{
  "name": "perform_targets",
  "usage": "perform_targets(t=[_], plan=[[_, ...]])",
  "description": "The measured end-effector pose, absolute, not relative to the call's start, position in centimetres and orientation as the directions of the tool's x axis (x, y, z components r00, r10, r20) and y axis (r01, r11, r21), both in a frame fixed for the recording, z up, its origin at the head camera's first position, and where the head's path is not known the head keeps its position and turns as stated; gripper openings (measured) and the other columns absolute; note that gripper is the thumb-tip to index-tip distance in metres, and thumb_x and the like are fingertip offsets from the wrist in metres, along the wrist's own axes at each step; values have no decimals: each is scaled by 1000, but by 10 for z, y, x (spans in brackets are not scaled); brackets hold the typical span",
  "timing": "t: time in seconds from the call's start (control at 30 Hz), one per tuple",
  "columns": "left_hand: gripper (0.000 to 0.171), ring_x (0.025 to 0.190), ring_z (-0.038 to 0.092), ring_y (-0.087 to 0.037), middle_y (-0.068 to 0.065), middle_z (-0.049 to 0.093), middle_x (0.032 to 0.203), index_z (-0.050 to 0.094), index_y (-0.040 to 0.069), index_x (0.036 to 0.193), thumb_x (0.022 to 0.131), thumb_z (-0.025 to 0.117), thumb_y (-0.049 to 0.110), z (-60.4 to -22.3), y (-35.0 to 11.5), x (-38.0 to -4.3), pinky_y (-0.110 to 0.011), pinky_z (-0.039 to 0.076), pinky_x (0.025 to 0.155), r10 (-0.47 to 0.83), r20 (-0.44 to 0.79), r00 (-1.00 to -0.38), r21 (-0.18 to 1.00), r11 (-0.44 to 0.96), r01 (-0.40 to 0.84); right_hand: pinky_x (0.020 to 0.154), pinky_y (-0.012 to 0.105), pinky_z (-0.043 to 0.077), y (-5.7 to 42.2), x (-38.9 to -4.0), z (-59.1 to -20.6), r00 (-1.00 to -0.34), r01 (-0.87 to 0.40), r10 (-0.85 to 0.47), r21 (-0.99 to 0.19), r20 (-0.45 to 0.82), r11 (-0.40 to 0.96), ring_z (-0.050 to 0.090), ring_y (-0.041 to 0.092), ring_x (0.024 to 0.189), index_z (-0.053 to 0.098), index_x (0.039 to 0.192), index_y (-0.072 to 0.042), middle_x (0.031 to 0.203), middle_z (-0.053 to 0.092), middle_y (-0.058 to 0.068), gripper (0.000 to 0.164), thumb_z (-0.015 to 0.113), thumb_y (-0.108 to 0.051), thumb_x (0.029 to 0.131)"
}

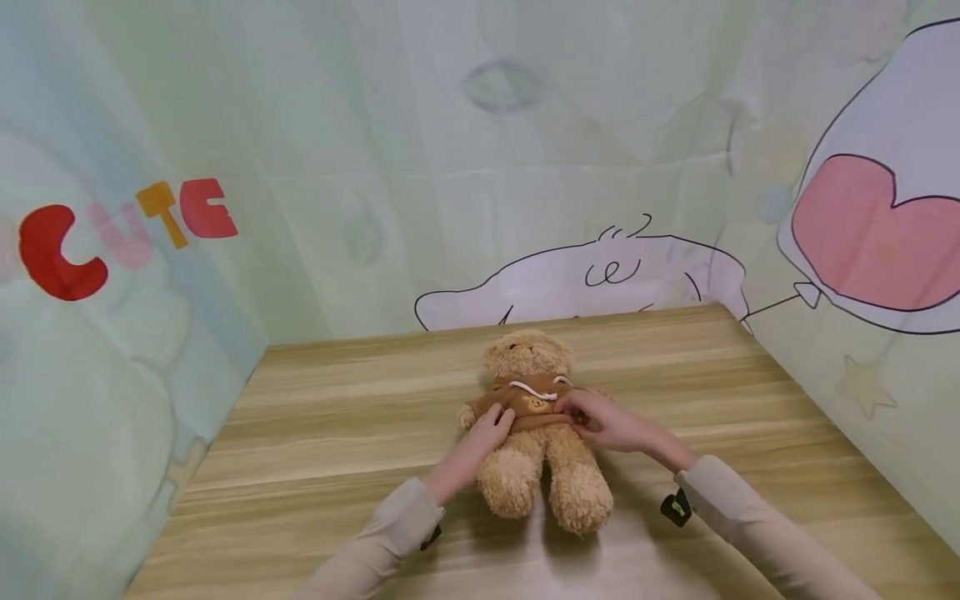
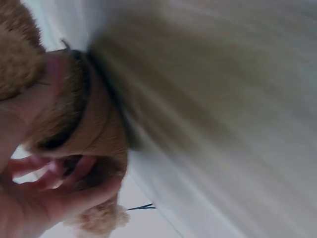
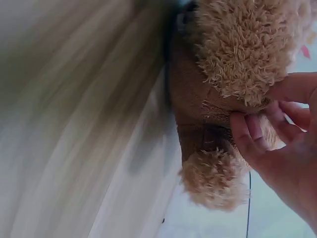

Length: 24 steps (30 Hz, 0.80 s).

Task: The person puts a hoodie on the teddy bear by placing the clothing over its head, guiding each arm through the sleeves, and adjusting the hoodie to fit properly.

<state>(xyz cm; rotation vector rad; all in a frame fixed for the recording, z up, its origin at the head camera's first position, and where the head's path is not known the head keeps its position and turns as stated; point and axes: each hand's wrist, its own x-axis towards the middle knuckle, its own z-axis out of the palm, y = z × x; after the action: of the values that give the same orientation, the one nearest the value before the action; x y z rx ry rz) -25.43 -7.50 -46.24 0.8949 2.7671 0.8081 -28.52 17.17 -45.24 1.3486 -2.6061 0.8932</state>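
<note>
A curly tan teddy bear [image 1: 510,483] lies on its back on the table, head away from me and legs toward me. It wears a brown hoodie [image 1: 534,421] with white drawstrings [image 1: 534,389] and a small face on its front. My left hand [image 1: 487,437] grips the hoodie's hem at the left; the left wrist view shows fingers curled at the loose brown cloth [image 2: 106,131]. At the right side, my right hand [image 1: 615,427] pinches the hem with thumb and fingers. In the right wrist view, the bear's plush leg [image 3: 242,49] partly covers that grip.
The wood-grain table [image 1: 337,417] reaches back to a printed curtain [image 1: 315,167] with cartoon figures and coloured letters. Dark wrist devices [image 1: 677,507] sit under the cream sleeves [image 1: 750,525].
</note>
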Motion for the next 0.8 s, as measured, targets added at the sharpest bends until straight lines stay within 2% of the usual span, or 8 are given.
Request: perform_targets(t=[0.03,0.1,0.23,0.3,0.43,0.5,0.67,0.8], plan=[[53,122,37,-39,-29,31,135,32,-2,134,85,52,-2,-464,-74,-254,-47,37,95,575,81,-814,490,688,535,74,29,44,175,-284,-453,-603,-777,-734,-439,313,451,49,14,86,52,108,-8,95,55,3,38,56,8,73],[60,117,43,-41,-30,35,131,35,-4,132,77,62,-4,-468,-75,-254,-47,40,92,617,204,-760,310,696,648,83,37,43,180,-280,-455,-592,-793,-742,-390,314,468,47,19,101,48,117,-8,109,51,5,52,60,7,69],[58,89,55,-29,-19,43,115,42,0,124,76,68,19,-475,-70,-258,-38,48,77,560,340,-756,320,687,653,89,46,41,183,-276,-466,-609,-791,-695,-360,382,495,41,28,113,43,127,-5,122,42,12,65,68,3,67],[52,75,50,-21,-14,38,104,42,1,121,77,66,16,-479,-66,-260,-33,46,66,530,384,-756,366,665,651,84,40,45,180,-275,-472,-637,-771,-633,-358,441,526,43,26,107,45,125,-4,117,42,13,62,65,10,67],[53,74,40,-18,-13,30,97,37,-3,123,75,59,-3,-484,-59,-262,-31,41,62,478,415,-775,459,625,631,66,26,45,170,-276,-482,-711,-692,-467,-403,526,599,44,17,83,52,116,-2,97,46,11,56,56,22,65],[49,73,38,-17,-12,31,95,36,-2,121,75,54,-7,-484,-54,-264,-29,40,60,431,447,-784,473,629,616,62,24,45,164,-276,-483,-743,-650,-398,-440,538,620,45,16,79,53,114,-3,93,48,10,54,56,23,66],[21,61,33,-13,-11,30,88,42,3,106,85,46,0,-483,-44,-270,-22,32,50,271,570,-776,483,653,583,67,34,50,151,-282,-476,-788,-589,-304,-509,536,628,56,25,84,54,111,-1,94,57,14,45,52,21,72],[20,58,29,-13,-8,27,87,47,6,106,86,46,4,-484,-41,-274,-22,28,47,232,563,-793,518,648,558,60,26,46,148,-288,-472,-832,-539,-245,-624,497,565,54,16,70,58,96,-3,80,60,10,29,60,11,70]])
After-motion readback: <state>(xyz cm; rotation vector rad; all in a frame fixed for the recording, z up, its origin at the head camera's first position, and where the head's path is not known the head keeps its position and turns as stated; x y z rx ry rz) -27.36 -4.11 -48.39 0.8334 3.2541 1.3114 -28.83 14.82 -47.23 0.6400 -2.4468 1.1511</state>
